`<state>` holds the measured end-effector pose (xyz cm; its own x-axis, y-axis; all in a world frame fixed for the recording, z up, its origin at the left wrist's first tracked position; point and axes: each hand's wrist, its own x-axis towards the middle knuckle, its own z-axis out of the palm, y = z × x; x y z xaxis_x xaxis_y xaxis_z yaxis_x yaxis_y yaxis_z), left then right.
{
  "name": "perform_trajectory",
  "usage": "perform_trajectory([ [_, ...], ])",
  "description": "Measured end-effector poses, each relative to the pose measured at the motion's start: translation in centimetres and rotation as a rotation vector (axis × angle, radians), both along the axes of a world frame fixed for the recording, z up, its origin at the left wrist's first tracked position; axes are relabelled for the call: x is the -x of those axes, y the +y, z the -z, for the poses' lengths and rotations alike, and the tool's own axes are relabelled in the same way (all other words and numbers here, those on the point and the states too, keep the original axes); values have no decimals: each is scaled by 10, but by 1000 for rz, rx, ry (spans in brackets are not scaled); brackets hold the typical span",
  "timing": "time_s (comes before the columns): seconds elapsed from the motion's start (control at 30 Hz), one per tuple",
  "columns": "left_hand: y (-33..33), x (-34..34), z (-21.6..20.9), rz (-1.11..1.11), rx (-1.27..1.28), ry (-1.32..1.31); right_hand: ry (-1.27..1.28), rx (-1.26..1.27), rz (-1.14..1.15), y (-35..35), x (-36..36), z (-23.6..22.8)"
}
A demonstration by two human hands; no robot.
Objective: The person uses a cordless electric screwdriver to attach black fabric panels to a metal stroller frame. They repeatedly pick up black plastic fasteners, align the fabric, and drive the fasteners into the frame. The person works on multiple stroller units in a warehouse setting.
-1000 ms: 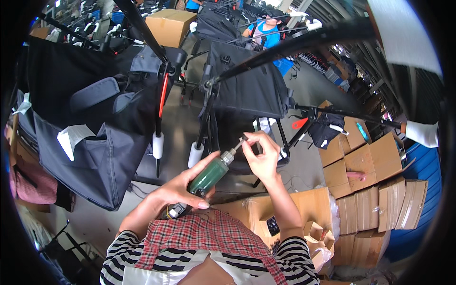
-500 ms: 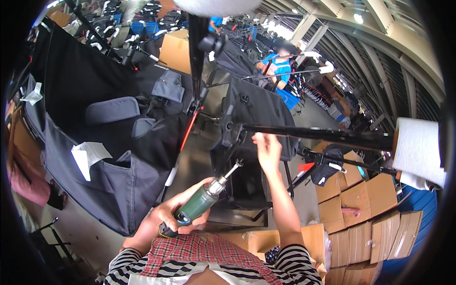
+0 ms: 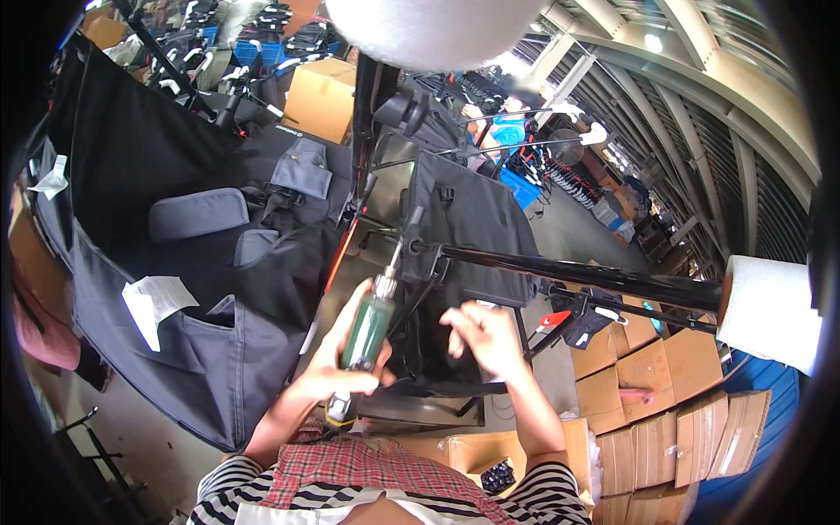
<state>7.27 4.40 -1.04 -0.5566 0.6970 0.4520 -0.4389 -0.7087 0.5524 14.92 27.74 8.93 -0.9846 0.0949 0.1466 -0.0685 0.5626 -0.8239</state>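
My left hand (image 3: 337,372) is wrapped round a green electric screwdriver (image 3: 368,332), its bit pointing up and away from me. The bit end meets or overlaps a black joint (image 3: 411,241) on a dark frame; whether it touches a screw is too small to tell. From that joint a glossy black tube (image 3: 577,267) runs to the right, its end wrapped in white foam (image 3: 770,306). Below the tube, my right hand (image 3: 486,337) hovers with fingers curled, apart from the frame; what they hold, if anything, is hidden. Behind the joint sits a black fabric panel (image 3: 477,210).
A large black fabric wagon body (image 3: 201,341) with grey pads fills the left. White foam (image 3: 429,31) hangs close at the top. Cardboard boxes (image 3: 656,376) lie at the right, and an open carton (image 3: 472,451) stands by my waist. Another person (image 3: 507,131) works farther back.
My left hand has raised the screwdriver, bringing its bit up to the joint. My right hand has drawn back from the tube toward me, and its fingers have curled.
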Motion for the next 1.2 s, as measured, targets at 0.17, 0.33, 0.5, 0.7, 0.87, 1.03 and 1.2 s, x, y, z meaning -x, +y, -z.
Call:
perform_trajectory([
  [0.17, 35, 7, -13, 92, -74, -120, -61, -302, -296, -45, -35, 21],
  [0.33, 29, 1, -12, 8, -45, -129, -327, -691, -595, 18, 9, -20],
  [0.5, 16, -4, -7, -29, 25, -70, 337, -891, 215, 107, 174, -12],
  [0.7, 16, -12, -17, -11, 24, -81, -63, -1120, -47, 135, 307, 58],
  [0.87, 14, -18, -21, -40, 10, -99, 169, -1600, -67, 127, 285, 24],
  [1.03, 7, -26, -26, -100, -23, -90, 510, -1661, 71, 78, 177, -96],
  [1.2, 11, -37, -45, -148, -47, -27, 705, -1184, 419, 77, 48, -213],
])
